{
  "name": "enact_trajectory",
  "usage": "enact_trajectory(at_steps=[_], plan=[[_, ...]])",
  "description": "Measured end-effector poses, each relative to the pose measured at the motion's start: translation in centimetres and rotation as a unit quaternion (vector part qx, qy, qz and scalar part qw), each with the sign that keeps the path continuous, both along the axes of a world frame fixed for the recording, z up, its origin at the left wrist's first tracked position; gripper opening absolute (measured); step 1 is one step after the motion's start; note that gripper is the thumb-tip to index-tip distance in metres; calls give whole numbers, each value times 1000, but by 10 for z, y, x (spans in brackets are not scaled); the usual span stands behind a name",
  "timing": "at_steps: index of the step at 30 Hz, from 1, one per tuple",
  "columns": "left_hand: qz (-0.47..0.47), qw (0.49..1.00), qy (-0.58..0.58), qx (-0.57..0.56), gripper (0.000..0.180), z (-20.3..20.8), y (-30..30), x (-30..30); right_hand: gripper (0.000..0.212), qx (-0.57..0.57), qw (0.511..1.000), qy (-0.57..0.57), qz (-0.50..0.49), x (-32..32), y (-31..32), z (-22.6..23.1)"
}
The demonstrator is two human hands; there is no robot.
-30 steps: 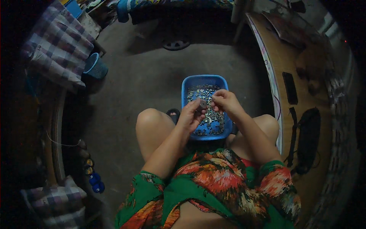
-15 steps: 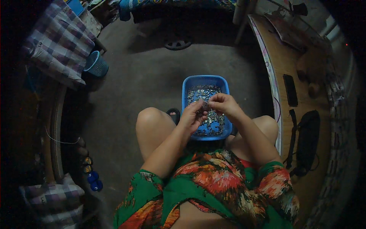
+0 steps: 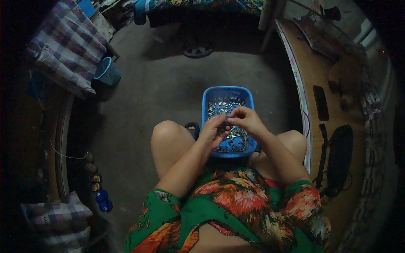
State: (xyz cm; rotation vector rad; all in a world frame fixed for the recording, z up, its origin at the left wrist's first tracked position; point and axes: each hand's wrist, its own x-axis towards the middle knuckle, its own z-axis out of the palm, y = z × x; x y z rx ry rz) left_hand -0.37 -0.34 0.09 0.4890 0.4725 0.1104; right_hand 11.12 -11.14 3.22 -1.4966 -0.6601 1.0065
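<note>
Over a blue plastic basket (image 3: 205, 103) my two hands meet, fingertips nearly touching. My left hand (image 3: 213, 131) is closed, palm turned up, around a small dark piece (image 3: 228, 121) that is mostly hidden by fingers. Thumb and forefinger of my right hand (image 3: 249, 122) pinch at that same piece from the other side; whether they hold a separate part I cannot make out. Many small, shiny metal cylinders (image 3: 231, 104) lie loose across the basket's bottom, below my hands.
My bent knees flank the basket. A wooden bench (image 3: 314, 69) on the right bears a dark phone (image 3: 320, 103) and a black bag (image 3: 339, 156). At far left stands a blue wastebasket (image 3: 108, 72), and several small round objects (image 3: 101, 196) lie lower down.
My right fingers have drawn closer to the left ones and now cover more of the dark piece. The whole view has shifted slightly, so the basket appears a little lower.
</note>
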Motion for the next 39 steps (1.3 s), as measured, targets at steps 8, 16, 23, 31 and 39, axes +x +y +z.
enact_trajectory(at_steps=[8, 16, 23, 31, 39], plan=[[24, 999, -13, -25, 21, -3, 4, 0, 27, 3, 990, 115, -82, 11, -1, 0], [17, 999, -20, -19, 22, -4, 5, 0, 19, -71, 990, 99, -71, 13, -2, 9], [12, 1000, -8, -14, 20, -4, 4, 0, 17, -62, 995, 63, -36, 10, -2, 4], [16, 1000, 5, -7, 20, -9, 5, 0, 22, -11, 991, 130, -41, 9, -3, 8], [12, 1000, 9, -10, 19, -4, 3, 0, 18, -8, 1000, -8, -21, 8, -5, 5]])
